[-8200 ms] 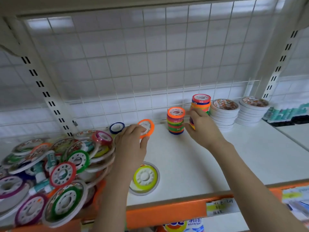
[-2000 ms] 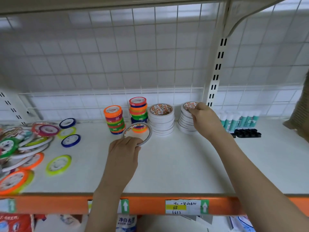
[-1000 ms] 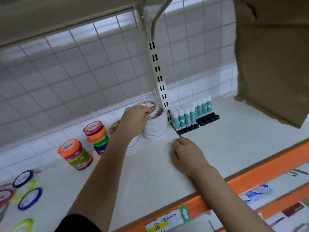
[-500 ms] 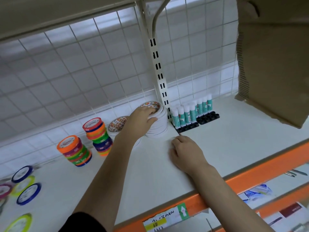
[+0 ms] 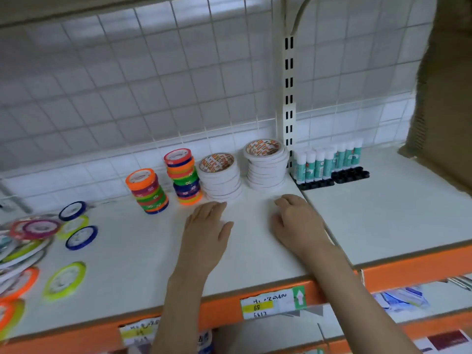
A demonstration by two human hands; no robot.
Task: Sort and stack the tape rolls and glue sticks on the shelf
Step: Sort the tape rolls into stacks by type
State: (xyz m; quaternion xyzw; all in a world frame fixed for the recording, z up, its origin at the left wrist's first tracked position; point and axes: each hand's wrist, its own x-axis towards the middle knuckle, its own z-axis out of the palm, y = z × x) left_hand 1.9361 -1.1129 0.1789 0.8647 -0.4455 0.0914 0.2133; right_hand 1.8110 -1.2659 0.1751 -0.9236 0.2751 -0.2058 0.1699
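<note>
Where blurred, loose tape rolls [image 5: 30,241] perhaps overlap.

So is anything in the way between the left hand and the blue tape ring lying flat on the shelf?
No. Only bare white shelf lies between the left hand and the blue tape ring; nothing visible blocks it.

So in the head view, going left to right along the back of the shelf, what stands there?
Shorter coloured tape stack → taller coloured tape stack → lower white tape stack → taller white tape stack → slotted upright post → row of glue sticks → cardboard box.
</note>
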